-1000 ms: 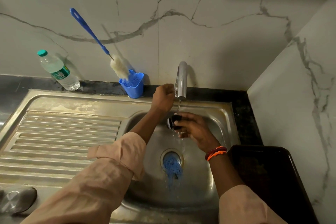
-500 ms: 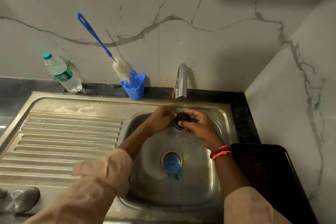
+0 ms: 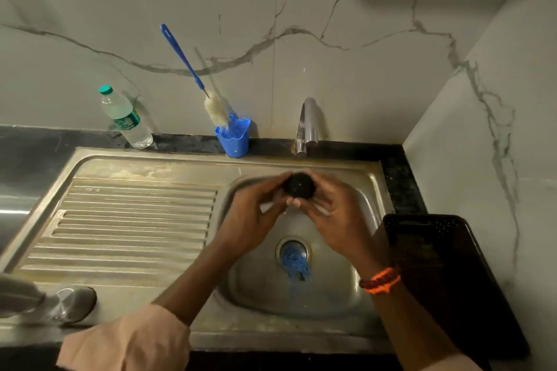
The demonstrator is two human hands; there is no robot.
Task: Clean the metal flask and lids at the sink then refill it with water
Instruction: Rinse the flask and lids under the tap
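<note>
Fingers [image 3: 272, 189] of both the left hand [image 3: 251, 214] and right hand [image 3: 331, 214] grip a black lid [image 3: 299, 186] above the sink [image 3: 370, 189]; a blue cup [image 3: 233, 138] holds a bottle brush [image 3: 215, 110].

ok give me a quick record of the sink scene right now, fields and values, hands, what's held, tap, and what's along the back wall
left hand: holds the black lid, fingers curled
right hand: holds the same lid
black lid: above the sink basin
tap: no water visible
back ledge: water bottle, blue holder with bottle brush
drain: blue scrubber
</note>
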